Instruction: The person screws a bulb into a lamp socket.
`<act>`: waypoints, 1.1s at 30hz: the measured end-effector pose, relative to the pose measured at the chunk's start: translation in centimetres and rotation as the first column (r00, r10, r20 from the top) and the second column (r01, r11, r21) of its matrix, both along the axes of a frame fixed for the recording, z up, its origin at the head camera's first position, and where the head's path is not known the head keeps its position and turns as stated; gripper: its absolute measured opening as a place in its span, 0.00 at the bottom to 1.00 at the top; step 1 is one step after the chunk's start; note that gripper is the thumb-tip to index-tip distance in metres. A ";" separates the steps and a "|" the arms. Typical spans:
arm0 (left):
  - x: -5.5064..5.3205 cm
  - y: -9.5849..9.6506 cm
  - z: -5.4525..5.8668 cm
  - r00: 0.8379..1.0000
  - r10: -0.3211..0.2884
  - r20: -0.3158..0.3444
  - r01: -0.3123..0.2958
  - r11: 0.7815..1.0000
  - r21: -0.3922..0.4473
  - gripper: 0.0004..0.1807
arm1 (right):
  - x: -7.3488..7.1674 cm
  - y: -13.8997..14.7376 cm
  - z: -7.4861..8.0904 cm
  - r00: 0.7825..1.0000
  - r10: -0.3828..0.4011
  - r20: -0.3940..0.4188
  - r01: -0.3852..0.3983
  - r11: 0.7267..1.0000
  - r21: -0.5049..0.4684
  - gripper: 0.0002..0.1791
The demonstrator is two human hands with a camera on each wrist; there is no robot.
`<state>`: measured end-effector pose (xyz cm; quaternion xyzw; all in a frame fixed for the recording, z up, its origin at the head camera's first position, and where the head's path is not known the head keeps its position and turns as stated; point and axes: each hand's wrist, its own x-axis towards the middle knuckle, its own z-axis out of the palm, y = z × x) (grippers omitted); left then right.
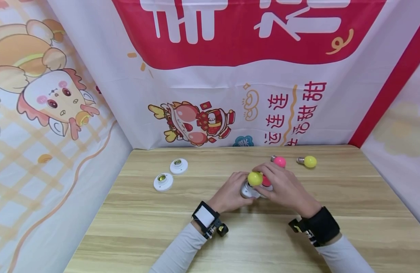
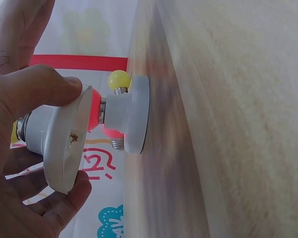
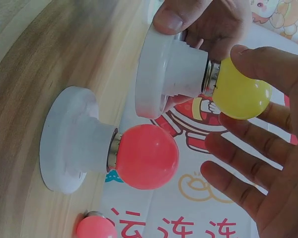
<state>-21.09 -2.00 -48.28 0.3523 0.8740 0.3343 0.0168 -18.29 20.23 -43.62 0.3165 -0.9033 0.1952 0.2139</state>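
The left hand (image 1: 232, 191) curls round the base of a white lamp holder (image 3: 151, 74), thumb on one side of its rim and fingers on the other, and carries it clear of the table (image 1: 257, 246). The right hand (image 1: 283, 185) is partly closed at the yellow bulb (image 1: 255, 178), its thumb and index finger to either side of the globe and the remaining fingers loosely spread beyond. The bulb lies between the two hands, its metal base in the mouth of the raised holder, a silvery collar showing between globe and holder. The holder has a smooth, plastic-looking round base and a narrower, stepped neck; it tilts slightly, and the left wrist view shows its hollow underside with a small brassy piece inside.

Just beside it, a seated holder (image 3: 72, 144) stands flat on the table with a glossy red-pink bulb (image 3: 148, 156) upright in its neck. Farther out, near the table's far edge and toward the far right corner, a pink bulb (image 1: 279, 162) and a second yellow bulb (image 1: 310, 162) lie on their sides, ridged metal bases pointing left. Toward the far left corner sit two bulbless holders, the farther one (image 1: 183, 166) and the nearer one (image 1: 167, 185), brassy inside their necks. The tabletop has pale, streaked wood grain; behind its far edge hangs a creased, printed cloth (image 1: 134, 106).
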 end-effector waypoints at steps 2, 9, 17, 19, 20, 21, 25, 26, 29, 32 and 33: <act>0.0 0.0 0.0 1.000 0.000 -0.001 0.000 1.000 -0.001 0.40 | 0.0 0.0 0.0 1.000 -0.015 -0.001 0.015 1.000 0.004 0.31; 0.0 0.0 0.0 1.000 0.004 0.005 -0.004 1.000 -0.004 0.41 | 0.1 0.1 0.1 0.999 -0.014 0.052 0.012 1.000 0.025 0.38; 0.0 0.1 0.1 1.000 -0.001 0.007 0.001 1.000 0.012 0.44 | 0.2 0.3 0.1 0.999 0.023 0.038 -0.025 0.999 0.044 0.32; 0.0 0.1 0.1 1.000 -0.004 0.002 0.004 1.000 0.011 0.43 | 0.1 0.3 0.1 0.999 0.021 0.027 -0.022 0.999 0.040 0.31; 0.0 0.1 0.1 1.000 -0.005 0.000 0.005 1.000 0.011 0.43 | 0.1 0.3 0.1 1.000 0.019 0.022 -0.020 0.999 0.038 0.31; 0.0 0.1 0.0 1.000 -0.007 -0.003 0.007 1.000 0.010 0.42 | 0.1 0.3 0.1 1.000 0.018 0.017 -0.019 0.999 0.034 0.30; 0.1 0.2 0.0 1.000 -0.013 -0.010 0.013 1.000 0.010 0.40 | 0.1 0.3 0.2 1.000 -0.002 -0.014 0.003 1.000 0.026 0.31; 0.1 0.3 0.0 1.000 -0.014 -0.011 0.014 1.000 0.010 0.40 | 0.1 0.3 0.2 1.000 -0.008 -0.023 0.009 1.000 0.026 0.32; 0.2 0.3 0.1 1.000 -0.013 -0.012 0.013 1.000 0.012 0.39 | 0.1 0.3 0.2 0.999 -0.025 -0.030 0.026 0.999 0.025 0.34; 0.2 0.3 0.1 1.000 -0.007 -0.003 0.007 1.000 0.010 0.40 | 0.1 0.4 0.2 0.999 -0.034 -0.015 0.034 0.999 0.029 0.37; 0.2 0.3 0.1 1.000 -0.004 0.002 0.004 1.000 0.010 0.40 | 0.1 0.4 0.2 0.999 -0.039 -0.008 0.039 0.999 0.031 0.40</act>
